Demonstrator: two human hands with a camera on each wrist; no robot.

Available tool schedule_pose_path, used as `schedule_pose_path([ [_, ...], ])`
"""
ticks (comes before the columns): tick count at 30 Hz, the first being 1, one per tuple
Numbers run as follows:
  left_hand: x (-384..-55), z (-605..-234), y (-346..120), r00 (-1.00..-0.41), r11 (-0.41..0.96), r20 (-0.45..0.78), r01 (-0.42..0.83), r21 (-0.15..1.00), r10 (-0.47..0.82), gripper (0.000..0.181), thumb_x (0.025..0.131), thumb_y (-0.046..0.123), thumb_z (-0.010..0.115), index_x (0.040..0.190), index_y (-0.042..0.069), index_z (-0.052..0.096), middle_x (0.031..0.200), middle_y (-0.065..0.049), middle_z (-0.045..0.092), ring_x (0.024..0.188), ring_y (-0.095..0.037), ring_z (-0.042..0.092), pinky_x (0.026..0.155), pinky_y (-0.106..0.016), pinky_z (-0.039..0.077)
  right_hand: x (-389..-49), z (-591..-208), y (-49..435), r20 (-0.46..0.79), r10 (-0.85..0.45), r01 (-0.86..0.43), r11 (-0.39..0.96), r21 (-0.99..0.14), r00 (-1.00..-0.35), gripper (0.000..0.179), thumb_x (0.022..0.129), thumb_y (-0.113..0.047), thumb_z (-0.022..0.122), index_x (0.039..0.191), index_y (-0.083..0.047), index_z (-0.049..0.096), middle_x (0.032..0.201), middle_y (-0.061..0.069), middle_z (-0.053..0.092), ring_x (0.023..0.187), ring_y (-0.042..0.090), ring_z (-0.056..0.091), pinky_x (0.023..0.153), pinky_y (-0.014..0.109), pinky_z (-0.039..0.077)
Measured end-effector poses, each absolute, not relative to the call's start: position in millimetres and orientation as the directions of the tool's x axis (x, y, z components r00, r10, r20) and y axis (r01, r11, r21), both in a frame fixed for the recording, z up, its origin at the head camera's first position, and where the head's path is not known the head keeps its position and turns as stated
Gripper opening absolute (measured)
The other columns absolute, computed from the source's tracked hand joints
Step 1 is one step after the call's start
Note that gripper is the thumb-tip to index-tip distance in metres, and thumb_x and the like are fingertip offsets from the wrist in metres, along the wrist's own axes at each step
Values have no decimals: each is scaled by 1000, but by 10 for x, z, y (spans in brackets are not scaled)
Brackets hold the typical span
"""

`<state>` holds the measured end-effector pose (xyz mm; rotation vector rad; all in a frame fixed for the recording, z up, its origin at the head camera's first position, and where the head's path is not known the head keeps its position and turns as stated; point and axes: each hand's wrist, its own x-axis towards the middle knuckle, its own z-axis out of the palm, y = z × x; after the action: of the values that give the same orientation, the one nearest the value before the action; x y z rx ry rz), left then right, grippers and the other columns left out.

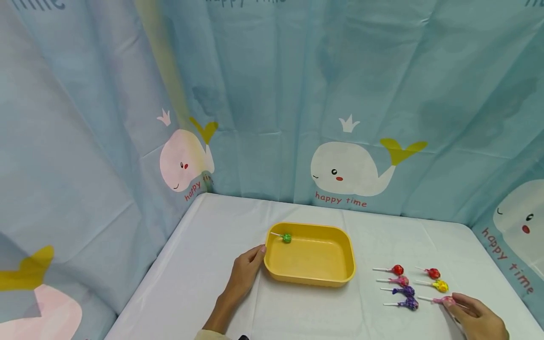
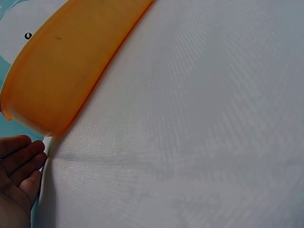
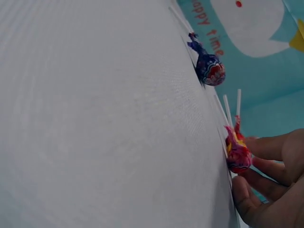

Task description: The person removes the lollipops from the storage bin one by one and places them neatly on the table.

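Observation:
A yellow tray (image 1: 308, 278) stands on the white table with a green lollipop (image 1: 286, 238) inside, near its far left corner. At the tray's left rim is my left hand (image 1: 246, 269), its fingertips touching the edge. The left wrist view shows that hand's fingers (image 2: 23, 159) fairly straight beside the tray's outer wall (image 2: 66, 80). On the right, my right hand (image 1: 478, 316) pinches the wrapped head of a pink lollipop (image 1: 446, 300), which is at table level. Thumb and fingers lie on either side of that head (image 3: 239, 159) in the right wrist view.
Left of the pink lollipop lie a red lollipop (image 1: 397, 269), a pinkish one (image 1: 401, 281) and two purple ones (image 1: 409, 291). Beyond it are another red lollipop (image 1: 433, 273) and a yellow one (image 1: 441, 285). A blue whale-print curtain (image 1: 272, 160) hangs round the table.

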<state>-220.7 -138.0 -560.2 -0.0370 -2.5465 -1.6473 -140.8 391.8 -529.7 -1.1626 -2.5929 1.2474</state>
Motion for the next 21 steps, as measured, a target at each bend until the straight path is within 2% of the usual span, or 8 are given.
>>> schedule_pose_path([
  [2,-2207,-5598,-1379,-994,410,105,80,909,-39,61,108,59,51,144,12,68,143,-4,68,141,-29,58,120,-51,46,-1400,-5273,3912,-282,636,617,396,-680,-718,63,104,-34,71,144,11,51,131,37,64,124,60,54,99,70,52],
  [5,-2204,-5589,-1378,-993,412,107,81,907,-40,62,108,59,51,144,11,67,143,-4,68,141,-29,59,120,-50,46,-1404,-5258,3897,-296,634,624,384,-681,-714,69,105,-42,68,147,9,49,139,38,58,125,59,52,99,71,51],
  [9,-2201,-5575,-1373,-994,412,104,77,908,-43,62,108,59,51,144,11,67,143,-5,68,141,-29,58,120,-51,46,-1432,-5232,3850,-309,646,632,352,-690,-698,72,108,-48,60,156,3,43,156,37,41,138,58,40,114,73,41],
  [11,-2200,-5573,-1370,-994,410,101,74,909,-44,62,108,59,51,144,10,67,143,-5,68,141,-29,58,120,-51,45,-1437,-5203,3816,-300,651,621,342,-705,-698,73,108,-49,57,159,1,40,160,36,37,142,57,36,116,73,37],
  [17,-2198,-5584,-1370,-994,415,96,68,907,-46,61,109,58,51,144,11,67,144,-5,68,142,-30,58,120,-52,45,-1470,-5097,3691,-225,653,557,359,-749,-723,70,108,-46,60,157,1,46,158,33,44,141,53,43,114,69,42],
  [19,-2199,-5583,-1369,-994,416,97,69,907,-47,61,109,58,51,144,11,67,144,-5,68,142,-30,58,120,-52,45,-1499,-5062,3655,-197,659,539,368,-758,-726,68,106,-45,64,154,1,50,155,31,50,128,41,58,106,49,57],
  [20,-2200,-5580,-1369,-994,416,97,69,907,-47,61,108,58,51,144,11,67,144,-5,68,142,-30,58,120,-51,46,-1511,-5044,3638,-183,660,527,370,-765,-729,67,105,-44,66,153,0,53,151,29,55,117,30,66,98,37,61],
  [21,-2200,-5578,-1369,-994,415,96,69,907,-46,61,108,58,51,144,10,67,144,-5,68,142,-30,58,120,-51,45,-1526,-5025,3623,-176,661,515,361,-777,-729,66,104,-43,69,152,-1,55,141,22,66,105,17,70,88,26,62],
])
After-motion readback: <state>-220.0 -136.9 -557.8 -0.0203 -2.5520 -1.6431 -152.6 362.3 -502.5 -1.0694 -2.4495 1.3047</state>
